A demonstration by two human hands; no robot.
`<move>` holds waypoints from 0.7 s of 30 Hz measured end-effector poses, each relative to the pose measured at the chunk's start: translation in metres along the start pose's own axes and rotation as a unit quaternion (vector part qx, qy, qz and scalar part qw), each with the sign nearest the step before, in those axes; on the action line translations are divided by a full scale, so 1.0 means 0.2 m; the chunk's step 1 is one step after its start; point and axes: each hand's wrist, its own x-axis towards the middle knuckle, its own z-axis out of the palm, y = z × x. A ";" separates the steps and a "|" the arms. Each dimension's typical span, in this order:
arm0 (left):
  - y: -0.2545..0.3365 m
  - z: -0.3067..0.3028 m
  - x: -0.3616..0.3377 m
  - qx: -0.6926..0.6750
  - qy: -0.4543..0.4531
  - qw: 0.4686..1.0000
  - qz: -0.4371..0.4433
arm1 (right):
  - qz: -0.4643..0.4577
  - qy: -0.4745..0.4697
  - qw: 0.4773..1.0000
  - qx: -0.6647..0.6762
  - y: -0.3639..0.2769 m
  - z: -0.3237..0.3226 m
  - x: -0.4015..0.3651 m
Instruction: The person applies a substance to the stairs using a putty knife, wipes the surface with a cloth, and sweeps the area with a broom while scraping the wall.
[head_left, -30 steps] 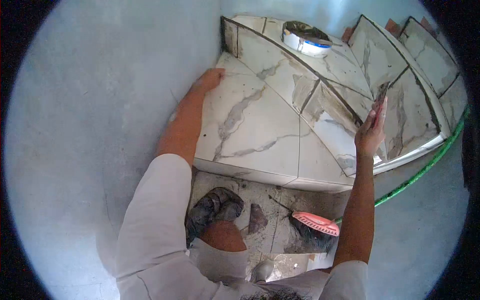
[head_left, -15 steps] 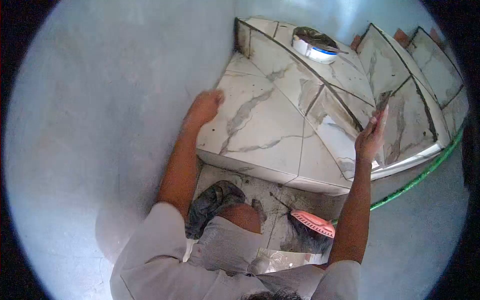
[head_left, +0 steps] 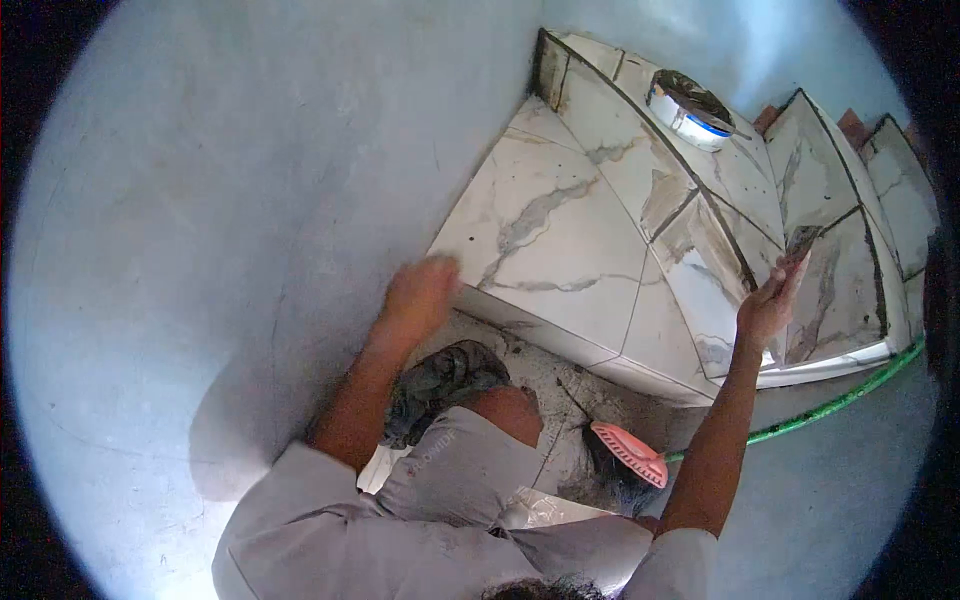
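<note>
My right hand [head_left: 766,308] is closed round a putty knife [head_left: 803,240], its dirty metal blade against the marbled tile riser [head_left: 835,285] of the stairs, near a dark joint. Over the left edge of the tiled step [head_left: 560,235], beside the wall, is my left hand [head_left: 425,292]. Its fingers are curled and a little blurred, and what they may hold is hidden. A white tub [head_left: 690,128] with a blue band stands on the step above, dark paste inside it. Dark paste lines the joints and smears nearby tiles.
A pink broom head [head_left: 628,455] with dark bristles lies on the lower floor, its green handle [head_left: 845,405] running up along the right. A dark crumpled cloth [head_left: 445,385] is beside my knee. The blue-grey wall [head_left: 230,200] rises close on my left.
My left hand has come down and nearer along the wall side. My right hand stays at the same riser with the putty knife. The whole view has shifted, moving the stairs rightward.
</note>
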 end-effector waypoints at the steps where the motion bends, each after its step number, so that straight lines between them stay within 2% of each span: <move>1: -0.01 0.06 0.12 -0.015 0.010 1.000 0.003 | -0.002 -0.003 1.000 0.002 0.00 0.00 0.00; 3: -0.08 0.23 0.42 -0.064 0.029 0.997 0.031 | 0.018 -0.001 0.999 0.034 0.00 0.00 0.00; 5: -0.19 0.34 0.49 -0.099 0.035 0.993 0.055 | 0.011 0.002 0.999 0.033 -0.05 -0.01 -0.02; 7: -0.30 0.34 0.43 0.051 -0.147 0.971 0.183 | -0.003 0.004 1.000 0.028 -0.04 -0.02 0.01; 9: -0.08 -0.05 0.19 0.041 -0.276 0.957 0.077 | -0.003 0.006 1.000 0.021 0.02 0.01 0.01; 11: -0.09 -0.15 0.06 0.016 -0.264 0.964 0.022 | 0.012 0.006 1.000 0.029 -0.02 0.00 0.00; 12: -0.10 -0.16 0.10 0.018 -0.264 0.964 0.026 | 0.023 0.010 0.999 0.039 -0.04 0.00 0.00; 14: -0.13 -0.14 0.24 -0.019 -0.213 0.976 0.041 | 0.005 0.016 1.000 0.020 -0.02 0.00 0.00; 16: -0.11 -0.01 0.50 -0.091 -0.108 0.990 0.021 | -0.017 0.023 1.000 -0.004 0.00 0.00 0.01; 18: -0.16 0.23 0.85 -0.083 0.065 0.989 0.105 | -0.020 0.016 0.999 0.031 0.01 0.00 0.00; 20: -0.18 0.42 1.16 -0.159 0.132 0.970 0.132 | -0.023 0.012 0.999 0.025 -0.03 -0.02 0.00; 21: -0.22 0.52 1.29 -0.161 0.135 0.968 0.139 | -0.013 0.010 0.999 0.033 -0.04 -0.02 0.00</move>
